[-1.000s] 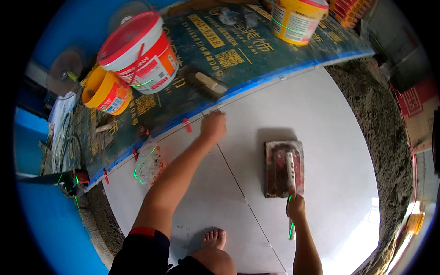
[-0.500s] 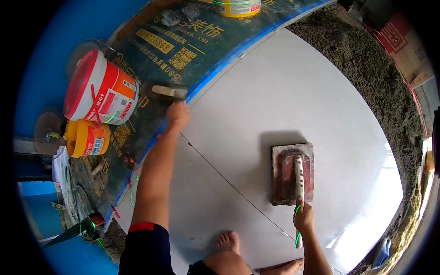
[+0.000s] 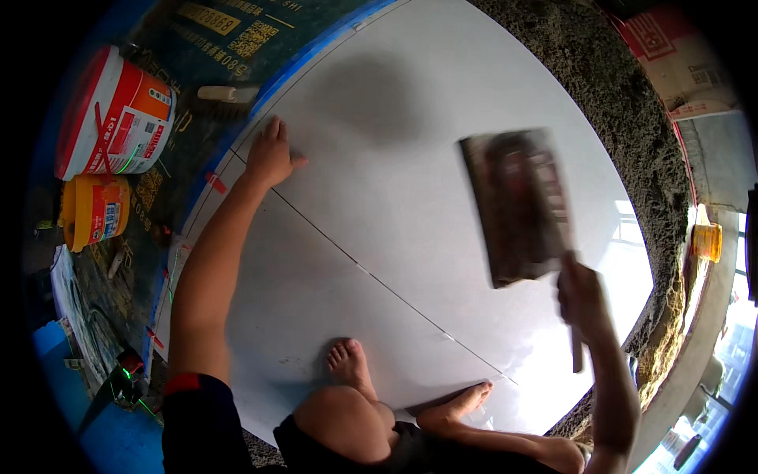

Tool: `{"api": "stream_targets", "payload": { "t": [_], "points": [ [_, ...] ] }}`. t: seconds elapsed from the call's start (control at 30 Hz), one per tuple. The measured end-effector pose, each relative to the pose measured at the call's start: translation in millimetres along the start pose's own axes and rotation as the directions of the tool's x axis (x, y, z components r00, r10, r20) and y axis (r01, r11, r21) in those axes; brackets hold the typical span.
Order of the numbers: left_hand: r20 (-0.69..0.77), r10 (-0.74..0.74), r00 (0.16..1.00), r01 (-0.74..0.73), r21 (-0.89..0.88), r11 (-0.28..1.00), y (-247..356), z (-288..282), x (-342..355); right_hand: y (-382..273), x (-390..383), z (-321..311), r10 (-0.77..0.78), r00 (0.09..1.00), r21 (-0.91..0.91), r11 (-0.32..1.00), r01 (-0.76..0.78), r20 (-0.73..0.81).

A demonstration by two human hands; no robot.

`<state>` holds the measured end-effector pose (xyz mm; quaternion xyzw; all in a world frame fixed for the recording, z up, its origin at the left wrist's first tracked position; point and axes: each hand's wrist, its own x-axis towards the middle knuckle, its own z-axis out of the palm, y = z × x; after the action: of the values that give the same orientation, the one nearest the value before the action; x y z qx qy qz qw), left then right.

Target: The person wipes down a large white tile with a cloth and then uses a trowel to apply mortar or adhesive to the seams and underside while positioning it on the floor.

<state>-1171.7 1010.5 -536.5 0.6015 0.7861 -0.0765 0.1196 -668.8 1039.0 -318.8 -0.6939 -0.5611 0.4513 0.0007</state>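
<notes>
We have pale tiles [image 3: 395, 197] underfoot, a thin dark joint [image 3: 360, 267] slanting between them. Our left grip [image 3: 272, 156] is spread on that surface just beside the joint, holding nothing; our right grip [image 3: 583, 296] is closed around the handle [image 3: 577, 355] of a blurred rectangular float [image 3: 513, 213], raised and tilted over the right part of the far tile. To the left, dark green sheeting [image 3: 189, 146] bears a red-and-white bucket [image 3: 118, 118] and yellow tub [image 3: 95, 209]; rough grey mortar [image 3: 608, 110] borders the far right, a cardboard box [image 3: 687, 63] beyond.
</notes>
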Motion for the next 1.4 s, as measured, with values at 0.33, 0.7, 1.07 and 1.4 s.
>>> {"api": "stream_targets", "payload": {
  "t": [0.33, 0.7, 1.07, 1.4],
  "points": [
    [0.167, 0.182, 0.969, -0.178, -0.035, 0.983, 105, -1, -86, 255, -40, 31, -0.046, 0.951, -0.075, 0.997, 0.024, -0.307],
    [0.198, 0.053, 0.979, -0.062, 0.035, 0.998, 99, 1, -95, 107, -70, -53, -0.374, 0.907, 0.254, 0.874, 0.414, -0.192],
    [0.435, 0.047, 0.899, -0.176, 0.26, 0.949, 147, 12, -72, 173, 43, 102, -0.122, 0.993, -0.251, 0.961, 0.118, 0.001],
    [0.282, 0.313, 0.907, -0.325, -0.004, 0.946, 261, 16, -157, 137, -28, 10, 0.267, 0.948, 0.347, 0.884, -0.312, 0.173]
  ]
}}
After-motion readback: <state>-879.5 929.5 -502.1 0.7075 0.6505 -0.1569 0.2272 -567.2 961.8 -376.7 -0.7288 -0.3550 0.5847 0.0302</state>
